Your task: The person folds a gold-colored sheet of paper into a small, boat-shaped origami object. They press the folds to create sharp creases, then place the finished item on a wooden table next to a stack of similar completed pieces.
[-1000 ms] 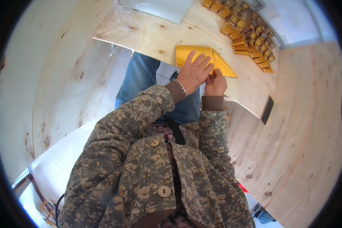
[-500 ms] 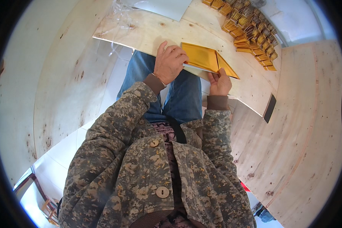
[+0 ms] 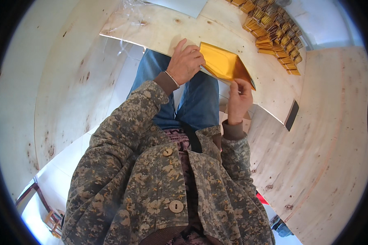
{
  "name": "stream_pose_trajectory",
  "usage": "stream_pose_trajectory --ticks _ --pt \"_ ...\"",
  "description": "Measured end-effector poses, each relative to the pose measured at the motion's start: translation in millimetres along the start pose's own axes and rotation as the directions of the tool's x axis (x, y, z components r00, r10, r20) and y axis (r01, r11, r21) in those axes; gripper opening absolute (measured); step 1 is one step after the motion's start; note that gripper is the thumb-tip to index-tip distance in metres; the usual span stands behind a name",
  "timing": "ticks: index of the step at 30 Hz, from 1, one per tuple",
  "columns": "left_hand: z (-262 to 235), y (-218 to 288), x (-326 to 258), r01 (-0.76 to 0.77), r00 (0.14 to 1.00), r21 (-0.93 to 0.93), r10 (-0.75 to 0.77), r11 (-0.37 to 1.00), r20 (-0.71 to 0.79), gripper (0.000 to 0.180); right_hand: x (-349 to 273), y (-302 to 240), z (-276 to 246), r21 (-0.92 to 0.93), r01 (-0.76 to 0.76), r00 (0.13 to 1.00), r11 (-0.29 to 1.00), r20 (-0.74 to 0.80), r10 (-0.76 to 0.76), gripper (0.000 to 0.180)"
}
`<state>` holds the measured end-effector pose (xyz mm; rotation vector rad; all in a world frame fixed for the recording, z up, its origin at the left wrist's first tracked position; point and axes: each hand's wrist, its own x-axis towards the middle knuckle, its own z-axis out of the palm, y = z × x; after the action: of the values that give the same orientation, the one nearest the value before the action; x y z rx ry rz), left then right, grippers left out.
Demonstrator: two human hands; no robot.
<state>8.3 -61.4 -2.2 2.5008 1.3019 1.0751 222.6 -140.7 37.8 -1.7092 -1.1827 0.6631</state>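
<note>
The left hand point(image 3: 185, 64) and right hand point(image 3: 240, 99) hold the gold foil sheet point(image 3: 221, 61) between them; I judge it light, slick, crease-prone, best taken by its edges.

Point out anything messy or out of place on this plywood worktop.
Crumpled clear plastic film lies at the left end of the plywood worktop; it looks stray against the orderly rows of gold bundles.
</note>
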Motion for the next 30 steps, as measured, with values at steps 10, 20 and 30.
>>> stream_pose_trajectory --ticks 10,20,30 --pt "-2.0 -0.8 0.9 0.022 0.999 -0.039 -0.021 0.999 0.031 0.014 12.1 -15.3 48.0 -0.268 0.505 0.854 0.821 0.291 -0.430 0.024" --pt "-0.9 -2.4 13.2 0.192 0.981 -0.133 -0.184 0.972 0.066 0.013 30.5 -9.3 61.7 -0.018 0.129 0.986 0.992 0.112 -0.126 0.013" --pt "7.2 4.0 34.6 0.332 0.941 -0.086 -0.323 0.939 0.104 0.019 52.7 -4.2 59.0 0.044 -0.047 0.983 0.998 0.180 0.038 0.018"
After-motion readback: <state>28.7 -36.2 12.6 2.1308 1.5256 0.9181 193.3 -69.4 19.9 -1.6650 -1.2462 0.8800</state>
